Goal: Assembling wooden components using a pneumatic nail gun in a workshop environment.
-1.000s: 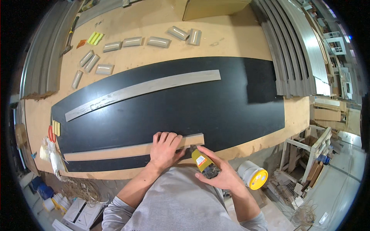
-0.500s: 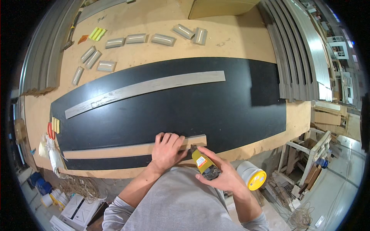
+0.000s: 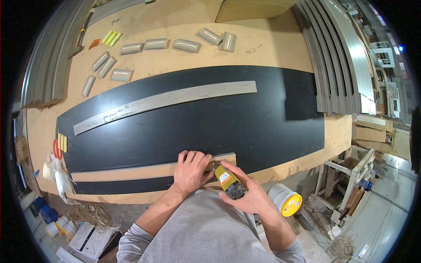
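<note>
Looks like we're mid-job: our left hand (image 3: pixel 188 171) grips the long tan-faced strip (image 3: pixel 123 172) on the black sheet (image 3: pixel 197 127), our right hand (image 3: pixel 253 195) clutches the olive-yellow handheld tool (image 3: pixel 226 177) by its near edge. The grey-faced strip (image 3: pixel 166 104) lies apart; can't tell if it's done.

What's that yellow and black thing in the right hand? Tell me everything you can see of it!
The yellow and black tool has a chunky olive-yellow body with a white and red label, a dark, mottled end and a small dark tip. It looks like hard plastic. The right hand holds it slanted, tip pointing away from the person, by the tan strip. Whether the tip touches the strip, I can't tell.
</note>
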Demonstrator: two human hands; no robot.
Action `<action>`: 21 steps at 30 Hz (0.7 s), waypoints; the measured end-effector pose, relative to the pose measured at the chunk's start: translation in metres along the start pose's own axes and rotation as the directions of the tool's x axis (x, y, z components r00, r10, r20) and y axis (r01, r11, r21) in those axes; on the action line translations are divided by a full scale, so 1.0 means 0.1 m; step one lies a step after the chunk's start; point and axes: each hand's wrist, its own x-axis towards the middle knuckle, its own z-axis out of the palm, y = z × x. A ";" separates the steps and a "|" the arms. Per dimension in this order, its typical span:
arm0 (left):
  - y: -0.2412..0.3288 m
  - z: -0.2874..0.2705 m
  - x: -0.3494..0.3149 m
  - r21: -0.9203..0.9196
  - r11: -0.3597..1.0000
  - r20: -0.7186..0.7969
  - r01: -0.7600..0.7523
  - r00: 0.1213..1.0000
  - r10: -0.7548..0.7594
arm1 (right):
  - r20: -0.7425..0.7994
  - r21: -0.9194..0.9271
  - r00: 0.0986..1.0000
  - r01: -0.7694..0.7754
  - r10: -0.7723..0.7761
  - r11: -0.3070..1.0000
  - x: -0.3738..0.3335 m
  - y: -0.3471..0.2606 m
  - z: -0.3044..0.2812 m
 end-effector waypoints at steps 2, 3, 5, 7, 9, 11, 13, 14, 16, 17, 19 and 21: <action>0.00 -0.01 0.00 0.000 1.000 0.002 -0.002 1.000 0.002 | -0.003 -0.011 1.000 0.015 -0.015 1.000 0.00 0.00 0.01; 0.00 -0.01 0.00 -0.001 1.000 0.004 -0.001 1.000 0.001 | -0.004 -0.014 1.000 0.014 -0.014 1.000 0.01 -0.02 0.01; 0.01 -0.01 -0.01 0.000 1.000 0.007 0.000 1.000 0.000 | 0.003 -0.043 1.000 -0.019 0.019 0.999 0.01 -0.07 -0.01; -0.01 -0.01 -0.01 -0.009 1.000 -0.006 0.005 1.000 -0.005 | -0.011 -0.031 1.000 -0.020 0.020 0.999 0.01 -0.11 -0.01; -0.01 0.01 -0.02 -0.006 1.000 -0.006 0.000 1.000 0.000 | -0.027 -0.020 0.999 -0.019 0.018 1.000 0.00 -0.14 -0.01; 0.00 0.01 -0.03 -0.002 1.000 -0.008 0.000 1.000 0.000 | 0.052 -0.028 0.993 -0.108 0.110 0.994 -0.04 -0.15 -0.03; 0.00 0.01 -0.02 0.004 1.000 -0.017 -0.009 1.000 0.009 | 0.058 -0.019 0.994 -0.091 0.092 0.996 -0.08 -0.11 -0.02; 0.00 0.01 -0.02 0.005 1.000 -0.018 -0.010 1.000 0.010 | 0.062 -0.008 0.995 -0.076 0.077 0.997 -0.10 -0.10 -0.01; 0.00 0.01 -0.02 0.014 1.000 -0.015 -0.014 1.000 0.014 | 0.064 -0.024 0.993 -0.096 0.097 0.995 -0.10 -0.11 -0.01; 0.00 0.01 -0.02 0.014 1.000 -0.015 -0.017 1.000 0.017 | 0.067 -0.040 0.991 -0.115 0.118 0.993 -0.11 -0.12 -0.01; 0.00 0.01 -0.02 0.008 1.000 -0.010 -0.016 1.000 0.016 | 0.053 -0.046 0.992 -0.112 0.115 0.993 -0.11 -0.14 0.00; -0.01 0.02 -0.02 0.009 1.000 -0.017 -0.019 1.000 0.019 | 0.039 -0.053 0.993 -0.106 0.108 0.993 -0.11 -0.14 0.00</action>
